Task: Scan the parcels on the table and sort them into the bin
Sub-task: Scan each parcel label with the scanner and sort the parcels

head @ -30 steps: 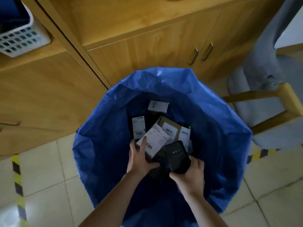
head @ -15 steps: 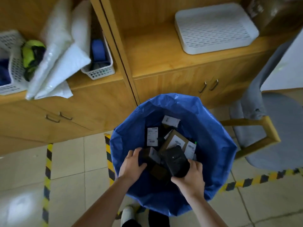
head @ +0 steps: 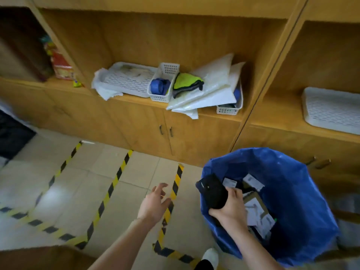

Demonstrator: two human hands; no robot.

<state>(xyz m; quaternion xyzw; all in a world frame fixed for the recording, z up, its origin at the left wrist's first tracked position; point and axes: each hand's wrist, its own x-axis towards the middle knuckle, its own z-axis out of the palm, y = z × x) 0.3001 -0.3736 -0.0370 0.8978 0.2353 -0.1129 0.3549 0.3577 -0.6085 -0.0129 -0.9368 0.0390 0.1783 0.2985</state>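
Now, right hand (head: 230, 208) fingers curled round black scanner (head: 213, 191), crinkled blue plastic bin (head: 292, 201), labelled parcels (head: 255, 208) inside, left hand (head: 153, 205) fingers spread.

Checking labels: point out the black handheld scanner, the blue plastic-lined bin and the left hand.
black handheld scanner (head: 211, 189), head view, upper body.
blue plastic-lined bin (head: 303, 201), head view, inner right wall.
left hand (head: 153, 206), head view, back of hand.
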